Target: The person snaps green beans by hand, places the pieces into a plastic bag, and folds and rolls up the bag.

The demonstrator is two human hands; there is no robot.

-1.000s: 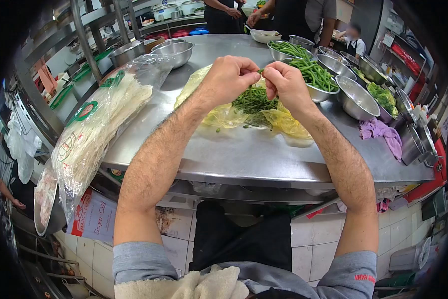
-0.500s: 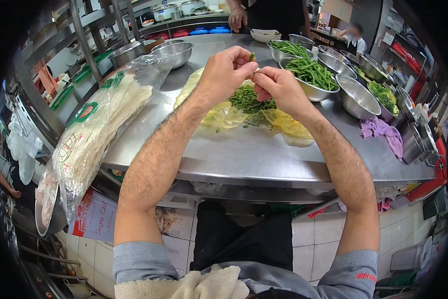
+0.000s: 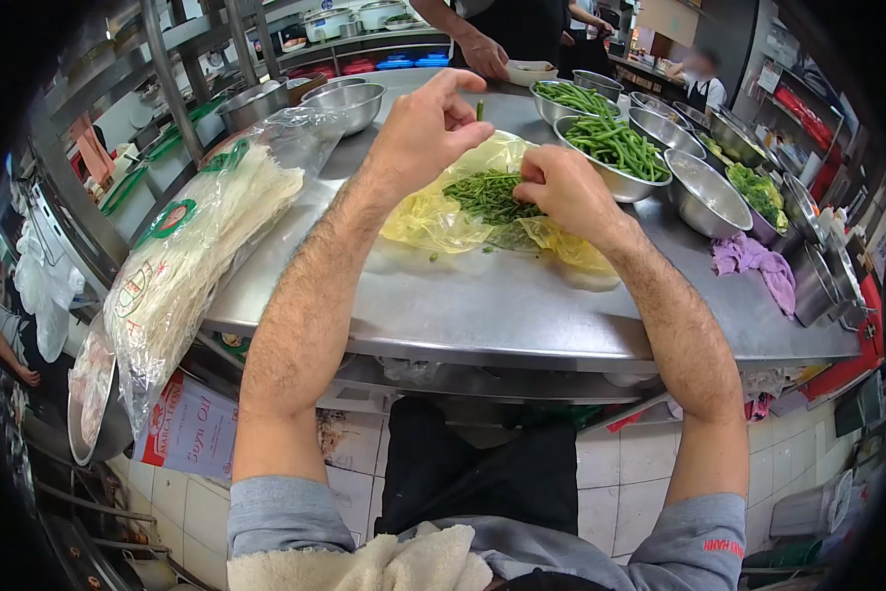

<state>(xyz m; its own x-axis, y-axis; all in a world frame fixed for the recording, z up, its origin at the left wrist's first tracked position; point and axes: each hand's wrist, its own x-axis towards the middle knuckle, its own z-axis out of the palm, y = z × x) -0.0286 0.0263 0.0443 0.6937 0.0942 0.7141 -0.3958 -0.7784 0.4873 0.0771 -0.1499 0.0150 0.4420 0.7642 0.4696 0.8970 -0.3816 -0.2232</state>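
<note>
Here, beyond the yellow bag (image 3: pixel 428 229), spread so that green scraps (image 3: pixel 484 193) are kept together, a green bean (image 3: pixel 480 110) is pinched upright by the left hand (image 3: pixel 418 130), while above it the right hand's fingers (image 3: pixel 534 169) are curled narrowly, any hold impossible to tell.

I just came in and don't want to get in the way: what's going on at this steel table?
Someone's left hand holds a green bean upright above the table. Their right hand is at a pile of thin green pieces on yellow plastic; whether it grips anything is hidden. To the right, two metal bowls are heaped with green beans. Across the table, a co-worker's hand is beside a pale bowl.
</note>
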